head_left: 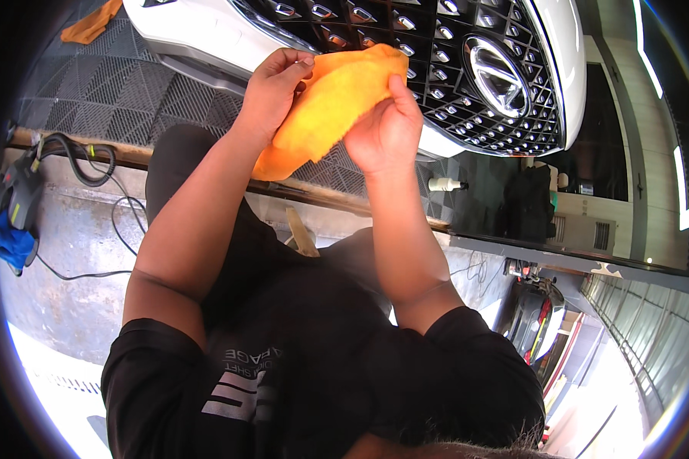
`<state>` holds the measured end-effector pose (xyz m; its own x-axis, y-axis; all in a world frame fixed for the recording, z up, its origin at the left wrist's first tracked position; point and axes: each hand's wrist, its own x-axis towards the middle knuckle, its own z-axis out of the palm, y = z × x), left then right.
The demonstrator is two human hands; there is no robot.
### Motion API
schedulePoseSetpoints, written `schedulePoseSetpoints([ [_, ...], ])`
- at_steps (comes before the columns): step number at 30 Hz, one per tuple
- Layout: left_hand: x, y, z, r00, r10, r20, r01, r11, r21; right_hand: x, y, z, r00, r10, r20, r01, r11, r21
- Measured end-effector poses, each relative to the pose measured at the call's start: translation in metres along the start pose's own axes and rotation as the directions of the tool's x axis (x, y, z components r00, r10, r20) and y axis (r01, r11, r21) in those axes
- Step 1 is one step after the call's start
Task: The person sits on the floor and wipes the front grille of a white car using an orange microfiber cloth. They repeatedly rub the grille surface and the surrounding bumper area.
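Cloth [333, 103] slants lengthwise up rightward, left hand [272, 93] pinching, right hand [386, 131] seemingly gripping.

Black short-sleeved shirt [375, 344] — pale chest print [230, 393] — dark trousers [182, 168].

A car workshop, seemingly one for cleaning or detailing. A white car [195, 34] shows its grille [444, 73] above ribbed floor tiles [142, 99]. A cloth [333, 103] is held before the car; a second rag [88, 24] lies on the tiles left of it. Near the car's front is a bottle [445, 184]; left of the car and nearer, a corded machine [24, 183]; right of it, strip lights [649, 46].
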<state>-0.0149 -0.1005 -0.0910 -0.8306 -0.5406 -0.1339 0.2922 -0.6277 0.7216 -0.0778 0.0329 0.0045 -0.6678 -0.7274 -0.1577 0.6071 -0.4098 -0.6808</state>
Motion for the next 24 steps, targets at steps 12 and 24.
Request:
schedulePoseSetpoints([
  [12, 0.006, 0.008, 0.002, 1.000, 0.019, -0.004, -0.019, 0.988, -0.151, 0.036, 0.009, 0.019, 0.998, 0.066, 0.007, -0.063, 0.974, -0.220],
  [24, 0.000, 0.019, 0.010, 0.997, -0.041, -0.059, 0.023, 0.959, -0.284, 0.065, 0.019, 0.004, 0.979, 0.192, -0.071, -0.201, 0.966, -0.163],
])
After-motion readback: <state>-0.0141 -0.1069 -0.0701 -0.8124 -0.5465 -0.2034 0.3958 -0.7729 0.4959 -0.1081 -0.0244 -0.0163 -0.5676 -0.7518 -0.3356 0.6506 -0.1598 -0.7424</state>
